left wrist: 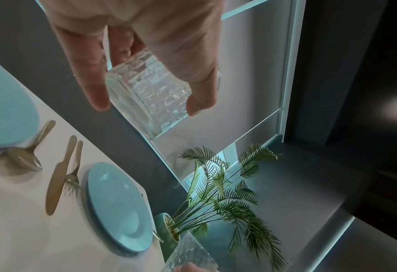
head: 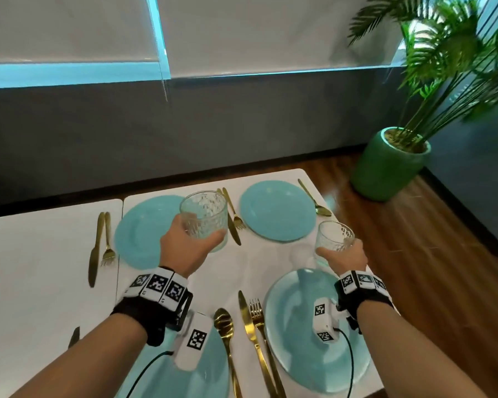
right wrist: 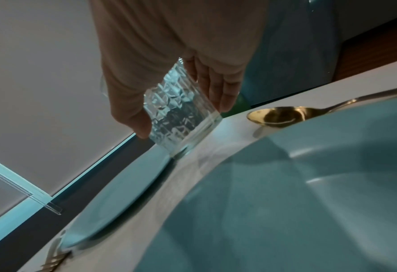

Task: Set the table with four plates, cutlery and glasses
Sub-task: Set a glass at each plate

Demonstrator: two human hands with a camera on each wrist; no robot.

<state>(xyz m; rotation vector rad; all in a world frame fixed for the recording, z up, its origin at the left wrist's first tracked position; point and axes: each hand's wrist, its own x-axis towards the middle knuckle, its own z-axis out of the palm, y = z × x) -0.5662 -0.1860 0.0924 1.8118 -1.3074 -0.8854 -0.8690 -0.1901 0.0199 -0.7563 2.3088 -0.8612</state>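
The right glass stood upright, low over the counter between the far right plate and the near right plate, grasped by the right hand, while the left hand held the left glass higher above the far left plate.

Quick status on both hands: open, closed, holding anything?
Left hand: closed around a patterned glass, held up over the table.
Right hand: closed around a second glass, low, near the table's right edge.
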